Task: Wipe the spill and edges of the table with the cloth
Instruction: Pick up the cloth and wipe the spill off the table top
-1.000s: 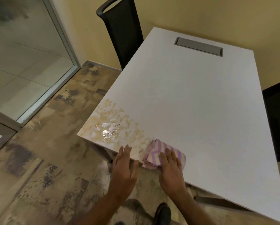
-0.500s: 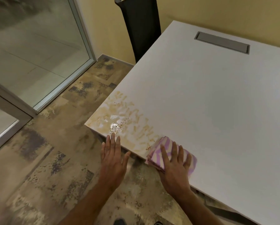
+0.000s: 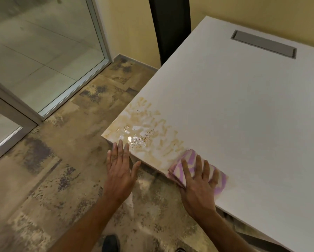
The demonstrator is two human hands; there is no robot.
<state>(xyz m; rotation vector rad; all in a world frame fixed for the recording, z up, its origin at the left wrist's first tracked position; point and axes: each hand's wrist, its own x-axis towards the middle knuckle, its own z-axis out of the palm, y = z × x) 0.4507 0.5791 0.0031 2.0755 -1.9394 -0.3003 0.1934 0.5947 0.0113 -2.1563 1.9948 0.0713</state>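
A white table (image 3: 234, 115) fills the right of the view. A yellowish smeared spill (image 3: 147, 131) with a wet shiny patch and small crumbs covers its near left corner. A folded pink and white striped cloth (image 3: 187, 162) lies flat at the near edge, just right of the spill. My right hand (image 3: 198, 184) presses flat on the cloth with fingers spread. My left hand (image 3: 120, 170) is open, fingers together, held at the table's near edge below the corner, its fingertips by the wet patch.
A black chair (image 3: 170, 24) stands against the yellow wall at the table's far left side. A grey cable hatch (image 3: 263, 44) is set in the tabletop at the back. A glass partition with a metal frame (image 3: 76, 91) runs along the left over mottled floor tiles.
The view has shifted left, so table and spill sit further right. My left hand has moved left along the edge toward the corner. My right hand stays on the cloth at the near edge.
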